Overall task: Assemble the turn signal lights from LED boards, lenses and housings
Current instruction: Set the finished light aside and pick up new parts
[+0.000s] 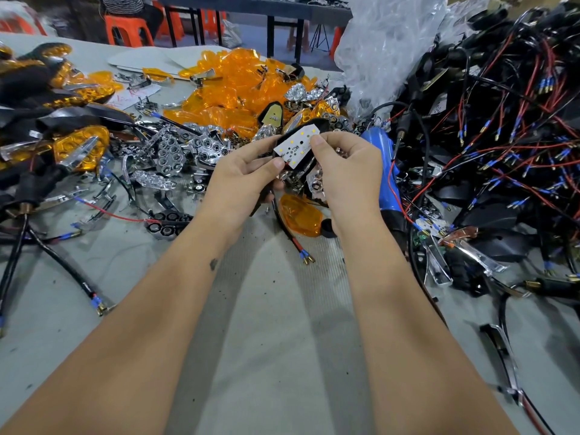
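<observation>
Above the surface (282, 356), both hands pinch one unit: left hand (241, 180) grips housing (306, 158), right hand (342, 171) seats board (295, 143); lens (301, 219) at 6 o'clock not yet fitted.

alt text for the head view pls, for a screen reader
Over a grey table, a person's left hand grips a black housing while the right hand pinches a white LED board seated in it. Behind lie a pile of amber lenses, chrome reflectors and, at right, tangled wired housings.
</observation>
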`<action>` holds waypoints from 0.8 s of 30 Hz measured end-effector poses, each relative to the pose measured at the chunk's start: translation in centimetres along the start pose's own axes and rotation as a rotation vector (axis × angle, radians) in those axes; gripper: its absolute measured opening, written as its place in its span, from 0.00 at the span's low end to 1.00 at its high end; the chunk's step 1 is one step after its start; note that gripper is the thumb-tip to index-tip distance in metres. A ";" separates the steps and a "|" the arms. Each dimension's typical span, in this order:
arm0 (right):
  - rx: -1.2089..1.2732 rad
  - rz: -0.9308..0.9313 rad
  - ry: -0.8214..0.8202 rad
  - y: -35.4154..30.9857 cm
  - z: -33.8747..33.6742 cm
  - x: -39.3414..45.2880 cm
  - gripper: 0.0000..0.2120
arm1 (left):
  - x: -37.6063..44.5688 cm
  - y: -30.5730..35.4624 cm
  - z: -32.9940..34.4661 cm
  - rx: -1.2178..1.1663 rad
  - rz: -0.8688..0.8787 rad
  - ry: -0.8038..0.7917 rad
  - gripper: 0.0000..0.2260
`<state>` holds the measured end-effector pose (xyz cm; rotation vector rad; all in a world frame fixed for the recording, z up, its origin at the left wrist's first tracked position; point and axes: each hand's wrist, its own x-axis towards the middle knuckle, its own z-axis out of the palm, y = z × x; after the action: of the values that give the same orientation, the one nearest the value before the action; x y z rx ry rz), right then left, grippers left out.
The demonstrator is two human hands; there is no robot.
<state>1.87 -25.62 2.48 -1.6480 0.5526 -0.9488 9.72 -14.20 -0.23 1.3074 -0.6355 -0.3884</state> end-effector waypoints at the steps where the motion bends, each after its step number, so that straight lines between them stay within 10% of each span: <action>1: -0.015 -0.012 -0.002 0.0 0.0 0.0 0.13 | 0.0 0.0 0.0 -0.025 -0.008 0.017 0.14; 24: 0.021 -0.029 0.086 0.3 -0.2 -0.2 0.03 | 0.2 0.2 0.4 -0.215 -0.137 0.242 0.06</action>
<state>1.57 -25.68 2.10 -1.6060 0.5763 -1.0479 9.58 -14.61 0.05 1.1722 -0.2929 -0.3915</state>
